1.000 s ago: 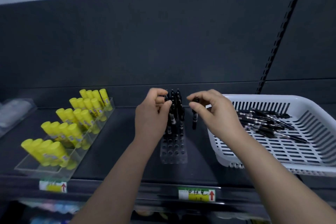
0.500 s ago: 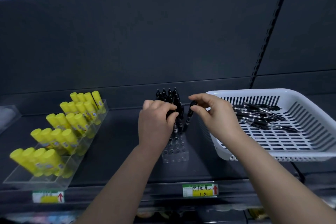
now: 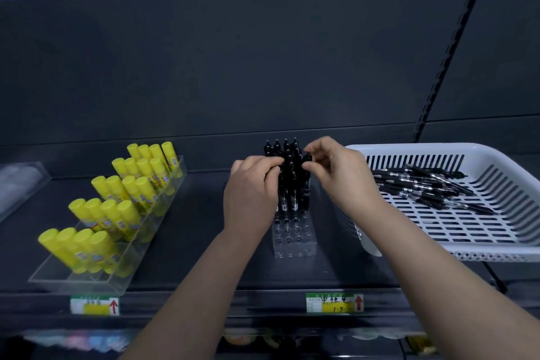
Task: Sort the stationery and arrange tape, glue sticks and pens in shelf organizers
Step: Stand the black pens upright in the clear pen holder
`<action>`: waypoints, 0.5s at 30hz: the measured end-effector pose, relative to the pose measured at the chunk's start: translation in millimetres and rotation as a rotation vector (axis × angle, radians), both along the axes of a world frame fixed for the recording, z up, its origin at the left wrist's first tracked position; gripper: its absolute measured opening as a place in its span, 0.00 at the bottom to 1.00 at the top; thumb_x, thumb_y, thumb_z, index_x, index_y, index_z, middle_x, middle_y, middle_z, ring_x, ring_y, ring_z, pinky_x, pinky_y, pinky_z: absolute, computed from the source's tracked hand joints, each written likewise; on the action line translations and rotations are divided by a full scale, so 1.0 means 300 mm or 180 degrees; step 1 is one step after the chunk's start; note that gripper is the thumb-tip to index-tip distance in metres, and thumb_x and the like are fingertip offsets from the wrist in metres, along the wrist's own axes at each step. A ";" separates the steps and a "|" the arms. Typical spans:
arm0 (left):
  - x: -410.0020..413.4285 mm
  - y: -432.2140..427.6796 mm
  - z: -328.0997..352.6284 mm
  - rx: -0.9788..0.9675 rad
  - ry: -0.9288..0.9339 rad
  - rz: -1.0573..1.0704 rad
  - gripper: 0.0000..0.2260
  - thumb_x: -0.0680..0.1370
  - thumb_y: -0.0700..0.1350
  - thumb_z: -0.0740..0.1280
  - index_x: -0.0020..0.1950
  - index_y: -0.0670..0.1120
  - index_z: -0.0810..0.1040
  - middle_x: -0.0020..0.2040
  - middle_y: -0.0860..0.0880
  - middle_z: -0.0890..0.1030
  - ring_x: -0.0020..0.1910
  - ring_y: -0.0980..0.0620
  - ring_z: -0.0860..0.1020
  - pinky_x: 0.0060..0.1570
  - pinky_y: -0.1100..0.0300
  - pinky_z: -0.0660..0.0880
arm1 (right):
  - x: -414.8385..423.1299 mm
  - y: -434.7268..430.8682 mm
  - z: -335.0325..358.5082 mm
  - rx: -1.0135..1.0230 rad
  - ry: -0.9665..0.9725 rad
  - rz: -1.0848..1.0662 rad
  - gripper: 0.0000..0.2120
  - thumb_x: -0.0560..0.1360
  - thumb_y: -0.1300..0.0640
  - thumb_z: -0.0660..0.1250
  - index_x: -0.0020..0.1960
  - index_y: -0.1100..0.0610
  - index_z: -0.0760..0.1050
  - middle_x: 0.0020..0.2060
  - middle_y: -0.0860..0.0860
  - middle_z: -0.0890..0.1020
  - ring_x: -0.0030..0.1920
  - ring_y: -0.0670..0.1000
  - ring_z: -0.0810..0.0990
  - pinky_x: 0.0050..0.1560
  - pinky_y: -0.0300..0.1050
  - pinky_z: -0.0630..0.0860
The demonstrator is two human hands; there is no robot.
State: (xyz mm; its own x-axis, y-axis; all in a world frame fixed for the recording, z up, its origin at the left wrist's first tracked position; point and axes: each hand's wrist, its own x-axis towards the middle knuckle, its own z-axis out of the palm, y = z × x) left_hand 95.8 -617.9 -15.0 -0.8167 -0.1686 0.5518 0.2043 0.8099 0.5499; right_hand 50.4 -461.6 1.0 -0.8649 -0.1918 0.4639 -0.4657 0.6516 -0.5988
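Observation:
A clear acrylic pen holder (image 3: 294,242) stands on the dark shelf, its back rows filled with upright black pens (image 3: 287,152). My left hand (image 3: 251,193) curls round pens on the holder's left side. My right hand (image 3: 339,175) pinches the top of one black pen (image 3: 306,181) standing upright at the holder's right side. More black pens (image 3: 423,187) lie loose in a white slotted basket (image 3: 496,251) to the right. Yellow glue sticks (image 3: 117,207) fill a clear stepped tray (image 3: 84,280) on the left.
A clear organizer (image 3: 17,184) sits at the far left edge, its contents blurred. Price labels (image 3: 334,302) line the shelf's front rail. Coloured items show blurred on the shelf below. A dark back panel rises behind everything.
My right hand brought its pen leftward from beside the holder to upright at the holder's right side. My left hand lowered onto the standing pens. The view shifted slightly.

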 end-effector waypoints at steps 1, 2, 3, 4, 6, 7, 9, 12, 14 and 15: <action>0.001 -0.002 0.002 0.0011 -0.0006 0.0000 0.10 0.79 0.42 0.64 0.56 0.50 0.82 0.52 0.55 0.81 0.52 0.55 0.72 0.48 0.68 0.64 | -0.002 -0.003 -0.001 -0.0019 0.0001 -0.0005 0.09 0.73 0.57 0.71 0.53 0.53 0.76 0.37 0.43 0.78 0.40 0.47 0.79 0.45 0.38 0.72; 0.001 -0.003 0.002 0.0015 -0.0016 -0.0001 0.10 0.79 0.42 0.63 0.55 0.50 0.82 0.52 0.55 0.81 0.52 0.55 0.72 0.47 0.68 0.64 | -0.003 -0.004 -0.003 -0.0053 -0.0001 -0.0012 0.09 0.73 0.57 0.71 0.52 0.54 0.76 0.37 0.43 0.78 0.41 0.47 0.79 0.46 0.40 0.73; 0.001 -0.003 0.002 0.0013 -0.0028 -0.0005 0.10 0.79 0.41 0.63 0.55 0.50 0.82 0.52 0.55 0.81 0.52 0.55 0.72 0.47 0.68 0.64 | -0.006 -0.004 -0.004 -0.0078 -0.0004 -0.0017 0.09 0.73 0.57 0.71 0.52 0.54 0.76 0.37 0.43 0.78 0.41 0.48 0.79 0.47 0.42 0.74; 0.001 -0.004 0.001 0.0009 -0.0041 -0.0011 0.11 0.79 0.40 0.63 0.55 0.50 0.82 0.52 0.55 0.81 0.52 0.55 0.72 0.47 0.68 0.64 | -0.010 -0.003 -0.006 -0.0070 -0.0002 -0.0020 0.09 0.73 0.57 0.71 0.52 0.54 0.76 0.37 0.44 0.78 0.41 0.49 0.80 0.47 0.44 0.75; 0.001 -0.004 -0.001 0.0008 -0.0059 -0.0023 0.11 0.78 0.40 0.64 0.55 0.49 0.82 0.52 0.55 0.81 0.53 0.55 0.72 0.47 0.68 0.64 | -0.016 -0.004 -0.012 0.0034 -0.0002 -0.0006 0.09 0.73 0.57 0.71 0.52 0.54 0.76 0.38 0.44 0.78 0.42 0.50 0.80 0.47 0.43 0.74; 0.002 -0.004 -0.001 0.0009 -0.0060 -0.0031 0.11 0.78 0.39 0.64 0.55 0.49 0.82 0.52 0.54 0.80 0.53 0.55 0.72 0.47 0.68 0.64 | -0.019 -0.004 -0.018 0.0086 -0.0017 0.0014 0.09 0.73 0.57 0.71 0.52 0.54 0.76 0.38 0.44 0.79 0.42 0.50 0.80 0.46 0.42 0.73; 0.003 -0.004 0.001 0.0009 -0.0041 -0.0050 0.11 0.78 0.39 0.64 0.55 0.50 0.82 0.52 0.55 0.80 0.53 0.55 0.72 0.48 0.68 0.65 | -0.019 -0.005 -0.033 0.0155 -0.0075 0.0075 0.10 0.72 0.57 0.71 0.53 0.54 0.75 0.40 0.46 0.81 0.43 0.50 0.80 0.45 0.41 0.72; 0.001 -0.006 0.008 0.0023 -0.0002 -0.0072 0.11 0.78 0.39 0.64 0.55 0.50 0.82 0.52 0.55 0.80 0.54 0.56 0.72 0.47 0.69 0.65 | -0.016 -0.008 -0.063 0.0362 -0.0131 0.0085 0.14 0.72 0.57 0.71 0.55 0.54 0.72 0.44 0.49 0.83 0.46 0.53 0.81 0.43 0.41 0.70; -0.001 -0.005 0.012 0.0061 0.0040 -0.0082 0.11 0.77 0.38 0.64 0.54 0.50 0.82 0.52 0.56 0.80 0.53 0.56 0.72 0.47 0.74 0.64 | -0.019 -0.011 -0.076 0.0452 -0.0194 0.0043 0.16 0.73 0.57 0.71 0.56 0.54 0.70 0.44 0.50 0.84 0.47 0.55 0.81 0.43 0.44 0.71; -0.002 -0.003 0.014 0.0086 0.0064 -0.0087 0.11 0.77 0.38 0.64 0.54 0.50 0.82 0.52 0.56 0.80 0.53 0.56 0.72 0.46 0.75 0.63 | -0.022 -0.012 -0.079 0.0456 -0.0201 0.0028 0.16 0.73 0.56 0.71 0.57 0.54 0.69 0.44 0.50 0.84 0.46 0.56 0.81 0.43 0.45 0.72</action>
